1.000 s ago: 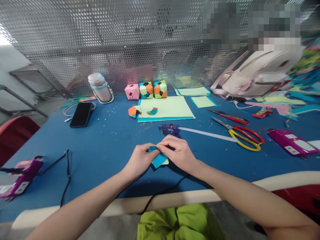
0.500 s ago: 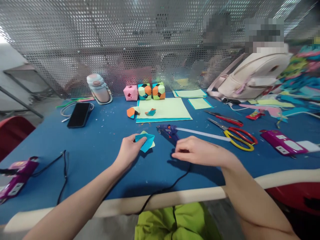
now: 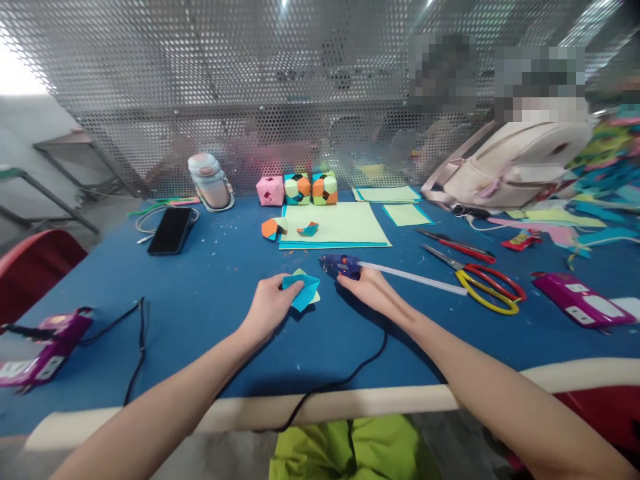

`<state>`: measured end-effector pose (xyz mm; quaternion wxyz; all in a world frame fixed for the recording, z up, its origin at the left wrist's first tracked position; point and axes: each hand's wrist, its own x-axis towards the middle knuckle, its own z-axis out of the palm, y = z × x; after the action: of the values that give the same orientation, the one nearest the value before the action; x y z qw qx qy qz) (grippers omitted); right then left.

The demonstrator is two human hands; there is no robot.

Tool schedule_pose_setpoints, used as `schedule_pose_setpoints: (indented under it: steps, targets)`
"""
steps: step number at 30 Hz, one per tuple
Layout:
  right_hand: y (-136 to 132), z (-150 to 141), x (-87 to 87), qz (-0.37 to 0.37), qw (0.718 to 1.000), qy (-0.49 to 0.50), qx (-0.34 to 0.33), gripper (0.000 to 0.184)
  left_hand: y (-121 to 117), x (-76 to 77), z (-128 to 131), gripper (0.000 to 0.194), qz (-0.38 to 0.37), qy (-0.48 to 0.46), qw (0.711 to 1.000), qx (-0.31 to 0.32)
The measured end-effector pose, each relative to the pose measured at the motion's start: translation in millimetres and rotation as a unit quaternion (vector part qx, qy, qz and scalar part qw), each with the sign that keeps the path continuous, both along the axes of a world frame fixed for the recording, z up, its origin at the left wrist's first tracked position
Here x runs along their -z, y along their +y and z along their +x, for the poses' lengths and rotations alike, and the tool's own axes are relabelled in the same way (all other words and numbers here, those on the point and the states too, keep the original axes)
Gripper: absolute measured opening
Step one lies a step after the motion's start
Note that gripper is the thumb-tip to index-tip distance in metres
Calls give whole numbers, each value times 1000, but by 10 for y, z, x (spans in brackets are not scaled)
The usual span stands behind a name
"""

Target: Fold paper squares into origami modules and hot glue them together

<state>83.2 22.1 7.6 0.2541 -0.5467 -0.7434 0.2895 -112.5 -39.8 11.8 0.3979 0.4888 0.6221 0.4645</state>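
Note:
My left hand [image 3: 273,303] pinches a folded blue and pale green paper piece [image 3: 306,291] between thumb and fingers, just over the blue tabletop. My right hand [image 3: 373,287] is closed round the handle of a dark blue glue gun [image 3: 345,265]; its fingers are partly hidden behind the grip. The nozzle faces left, and a long translucent glue stick [image 3: 410,275] juts from the back. Beyond the hands, an orange and cream folded piece [image 3: 271,229] and a small blue and orange one [image 3: 309,229] lie by or on pale green sheets [image 3: 345,223].
Three paper cubes [image 3: 298,189] stand by the mesh screen. Scissors [image 3: 487,287], a red-handled cutting tool [image 3: 457,245] and a purple power strip [image 3: 575,299] lie at right, a backpack [image 3: 520,163] behind. At left are a phone [image 3: 171,231], a bottle [image 3: 211,183] and another purple strip [image 3: 57,343].
My right hand has moved forward from beside the glue gun and closed on its handle. My left hand still pinches the folded paper. The whole view has shifted slightly.

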Motion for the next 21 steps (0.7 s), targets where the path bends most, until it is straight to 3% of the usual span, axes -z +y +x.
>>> schedule_pose_setpoints:
  steps: [9, 21]
  targets:
    - [-355, -3, -196, 55, 992, 102, -42, 27, 51, 41, -50, 23, 7, 2, 1000, -15]
    - [-475, -67, -154, 207, 967, -1, -146, 17, 38, 12, -31, 24, 13, 56, 998, 2]
